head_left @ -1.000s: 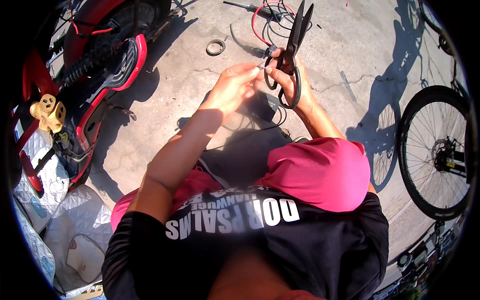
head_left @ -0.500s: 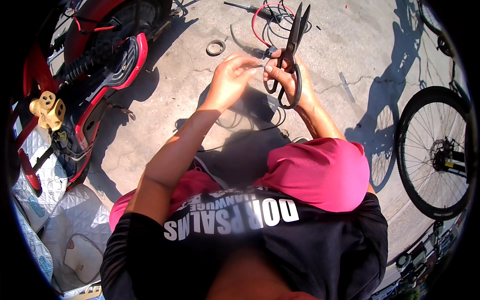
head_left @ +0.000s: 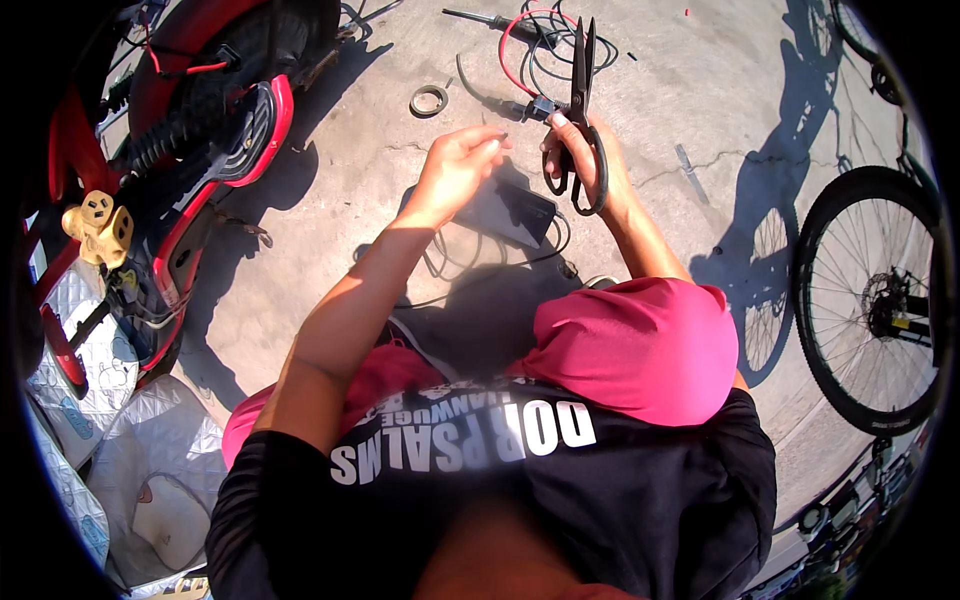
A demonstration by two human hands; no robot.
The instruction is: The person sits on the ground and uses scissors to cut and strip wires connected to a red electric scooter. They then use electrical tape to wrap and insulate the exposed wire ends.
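My right hand (head_left: 597, 160) grips black-handled scissors (head_left: 583, 95), their blades pointing away from me and slightly parted. Close by my right fingers is a small dark connector (head_left: 541, 107) joined to a red wire (head_left: 506, 62); whether the fingers touch it I cannot tell. My left hand (head_left: 458, 170) is closed in a pinch to the left of the scissors, with a tiny dark bit at its fingertips too small to name. Beneath the hands, a dark flat box (head_left: 520, 212) with black cable (head_left: 480, 258) around it lies on the ground.
A roll of tape (head_left: 429, 101) and a soldering iron (head_left: 500, 21) lie on the concrete beyond my hands. On the left stands a red scooter (head_left: 262, 130) with a yellow multi-socket plug (head_left: 98, 228). To the right is a bicycle wheel (head_left: 803, 290).
My hands have moved apart, the left one slightly down and left. The scissors have shifted down and turned more upright in the picture, with my right hand still around them.
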